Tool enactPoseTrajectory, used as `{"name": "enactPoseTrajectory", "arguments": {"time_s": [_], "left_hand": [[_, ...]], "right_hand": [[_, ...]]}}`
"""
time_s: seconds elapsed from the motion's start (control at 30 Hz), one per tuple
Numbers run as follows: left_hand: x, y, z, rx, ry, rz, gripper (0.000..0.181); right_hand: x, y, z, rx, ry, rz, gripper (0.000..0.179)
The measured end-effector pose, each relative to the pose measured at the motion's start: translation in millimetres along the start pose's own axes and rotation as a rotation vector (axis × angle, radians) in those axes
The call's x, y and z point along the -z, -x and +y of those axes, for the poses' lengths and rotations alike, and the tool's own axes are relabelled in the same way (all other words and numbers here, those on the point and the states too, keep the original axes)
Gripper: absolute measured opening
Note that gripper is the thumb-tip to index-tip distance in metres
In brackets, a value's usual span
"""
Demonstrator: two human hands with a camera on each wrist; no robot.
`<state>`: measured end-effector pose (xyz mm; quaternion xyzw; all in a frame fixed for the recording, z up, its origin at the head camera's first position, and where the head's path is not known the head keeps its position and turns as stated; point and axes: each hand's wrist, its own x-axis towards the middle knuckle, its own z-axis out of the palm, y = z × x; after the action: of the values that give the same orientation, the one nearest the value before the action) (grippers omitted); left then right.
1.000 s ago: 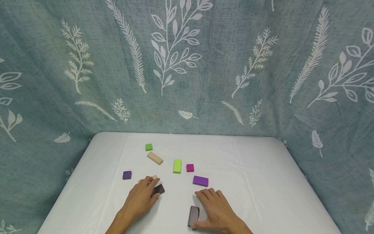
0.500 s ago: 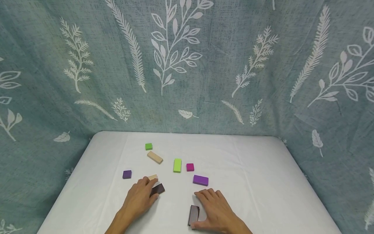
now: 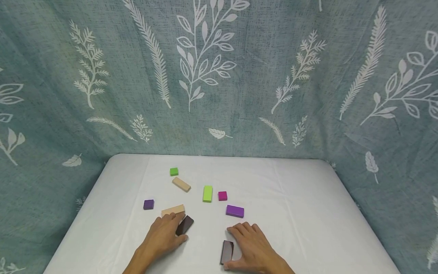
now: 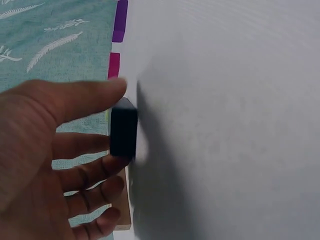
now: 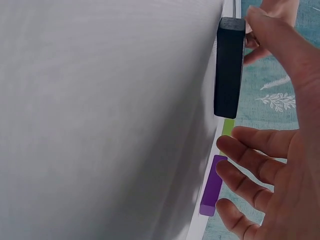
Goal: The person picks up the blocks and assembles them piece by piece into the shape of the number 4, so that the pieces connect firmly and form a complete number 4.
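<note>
My left hand lies low over the table beside a dark brown block. Its fingertips are at the block's far-left side, while the thumb stands apart from it. In the left wrist view a gap shows between the thumb and that dark block. Just beyond these fingers lies a pale wooden block, partly covered by them. My right hand is spread beside a second dark brown block, its thumb at the near end. The right wrist view shows the other fingers loosely bent, away from this block.
Farther back lie a purple block, a magenta block, a lime block, another pale wooden block and a green block. A dark purple block sits at left. A patterned curtain hangs behind the white table.
The dark block by my left hand has turned, and that thumb has come away from it. The left fingers have drawn back slightly, uncovering more of the pale block. My right hand is nearly still.
</note>
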<state>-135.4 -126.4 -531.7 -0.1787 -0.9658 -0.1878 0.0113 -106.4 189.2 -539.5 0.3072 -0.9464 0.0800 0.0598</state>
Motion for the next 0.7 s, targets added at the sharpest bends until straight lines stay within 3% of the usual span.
{"name": "enactPoseTrajectory", "arguments": {"time_s": [0.2,0.7], "left_hand": [[1.5,0.5,0.7,-0.022,0.031,-0.056,0.086],[1.6,-1.0,-0.4,-0.064,0.069,-0.135,0.084]], "right_hand": [[-0.4,0.2,0.7,0.008,0.003,-0.008,0.09],[1.5,0.4,-0.2,0.028,0.002,0.008,0.084]]}}
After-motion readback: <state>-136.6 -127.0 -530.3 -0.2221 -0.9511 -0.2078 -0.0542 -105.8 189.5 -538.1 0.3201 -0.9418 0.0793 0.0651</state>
